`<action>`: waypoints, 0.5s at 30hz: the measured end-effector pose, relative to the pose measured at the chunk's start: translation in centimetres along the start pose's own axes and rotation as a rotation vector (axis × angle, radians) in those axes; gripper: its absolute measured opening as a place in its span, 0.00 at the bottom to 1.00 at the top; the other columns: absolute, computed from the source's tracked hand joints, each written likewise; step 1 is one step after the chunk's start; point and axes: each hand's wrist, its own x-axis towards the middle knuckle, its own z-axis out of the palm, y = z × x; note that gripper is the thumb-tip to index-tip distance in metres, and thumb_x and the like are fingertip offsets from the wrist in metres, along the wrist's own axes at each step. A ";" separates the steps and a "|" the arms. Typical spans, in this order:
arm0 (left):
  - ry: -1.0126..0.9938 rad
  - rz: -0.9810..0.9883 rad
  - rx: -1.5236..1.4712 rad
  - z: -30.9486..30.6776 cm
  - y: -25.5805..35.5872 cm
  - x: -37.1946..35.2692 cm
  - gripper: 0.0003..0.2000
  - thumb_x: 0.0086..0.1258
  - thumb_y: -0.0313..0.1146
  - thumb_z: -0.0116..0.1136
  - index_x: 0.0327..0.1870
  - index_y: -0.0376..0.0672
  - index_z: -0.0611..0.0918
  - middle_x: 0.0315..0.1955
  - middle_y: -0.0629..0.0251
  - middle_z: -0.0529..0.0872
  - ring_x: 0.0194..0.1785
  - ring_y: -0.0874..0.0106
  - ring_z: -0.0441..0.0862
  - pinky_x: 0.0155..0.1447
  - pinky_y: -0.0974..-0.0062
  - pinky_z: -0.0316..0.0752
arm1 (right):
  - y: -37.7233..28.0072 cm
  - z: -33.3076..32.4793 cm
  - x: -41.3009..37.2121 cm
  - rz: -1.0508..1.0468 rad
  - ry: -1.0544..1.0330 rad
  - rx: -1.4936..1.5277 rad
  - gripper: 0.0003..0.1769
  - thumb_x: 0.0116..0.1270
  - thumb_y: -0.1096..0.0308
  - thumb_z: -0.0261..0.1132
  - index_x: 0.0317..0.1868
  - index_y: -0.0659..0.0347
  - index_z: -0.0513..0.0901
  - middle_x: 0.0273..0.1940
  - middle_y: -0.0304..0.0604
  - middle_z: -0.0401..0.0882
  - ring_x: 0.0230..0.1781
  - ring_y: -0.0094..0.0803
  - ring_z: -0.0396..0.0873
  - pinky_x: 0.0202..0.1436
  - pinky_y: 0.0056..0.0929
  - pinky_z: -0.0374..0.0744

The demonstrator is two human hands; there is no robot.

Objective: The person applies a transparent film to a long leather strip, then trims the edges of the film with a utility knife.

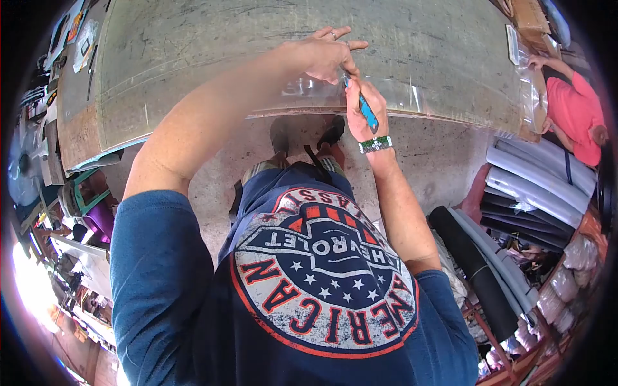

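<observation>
My right hand [368, 106] is closed round a blue tool [367, 114] with a slim handle, near the front edge of the worktable [225, 58]. A beaded bracelet [375, 144] is on that wrist. Just above and to the left, my left hand [328, 55] reaches over the table with its fingers spread, close to the tool's upper end. Whether it touches the tool's tip is hard to tell. Clear plastic sheet [412, 96] lies along the table's front edge, beneath and beside both hands.
Another person in a pink top [573, 119] is at the table's right end, by cardboard boxes [529, 16]. Grey and black rolls [476, 273] are stacked at the right. Small tools and a plastic bag [85, 45] lie at the table's left end.
</observation>
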 end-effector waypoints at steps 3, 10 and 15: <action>0.004 0.003 -0.017 0.2 0.0 -0.1 0.31 0.56 0.27 0.75 0.61 0.74 0.88 0.86 0.78 0.53 0.88 0.53 0.42 0.88 0.45 0.42 | -0.9 -1.0 -1.1 -0.006 -0.039 -0.052 0.13 0.80 0.66 0.58 0.45 0.68 0.84 0.34 0.59 0.83 0.35 0.56 0.84 0.39 0.45 0.79; -0.042 -0.006 -0.072 0.3 -0.6 0.3 0.34 0.56 0.17 0.67 0.60 0.73 0.88 0.86 0.78 0.52 0.89 0.57 0.39 0.89 0.51 0.37 | -3.3 -7.0 -4.6 -0.093 -0.059 -0.302 0.11 0.80 0.68 0.59 0.47 0.67 0.85 0.50 0.54 0.86 0.51 0.47 0.86 0.55 0.37 0.81; 0.012 0.065 -0.115 0.7 -1.7 0.3 0.33 0.53 0.14 0.65 0.56 0.69 0.90 0.85 0.75 0.55 0.89 0.57 0.41 0.89 0.52 0.41 | 0.0 -12.4 0.5 -0.300 -0.001 -0.387 0.12 0.69 0.62 0.73 0.36 0.62 0.82 0.36 0.46 0.83 0.41 0.46 0.82 0.51 0.41 0.75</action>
